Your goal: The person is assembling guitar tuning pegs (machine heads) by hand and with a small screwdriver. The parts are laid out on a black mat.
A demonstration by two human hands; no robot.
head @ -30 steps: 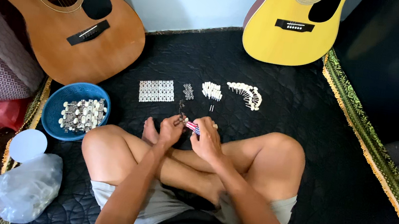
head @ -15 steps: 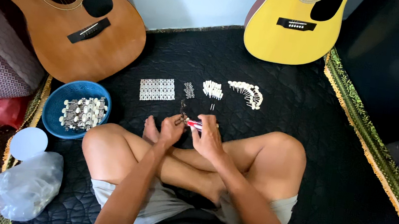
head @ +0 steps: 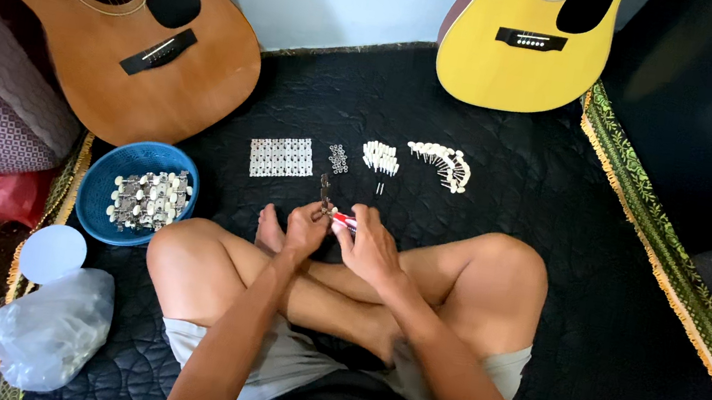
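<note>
Head view: my left hand grips a metal tuner strip, my right hand a red-handled tool; left of both grips, a blue bowl holds tuning machines.

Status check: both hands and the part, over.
Left hand pinching small metal part. Right hand gripping red-handled tool against it. Nothing in the way.

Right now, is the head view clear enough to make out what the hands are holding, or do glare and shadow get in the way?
Head view: even, soft light and no glare on the black mat. The left hand and right hand are sharp, but the small metal part and red-tipped tool between them are too tiny to make out. The right edge falls into deep shadow.
</note>
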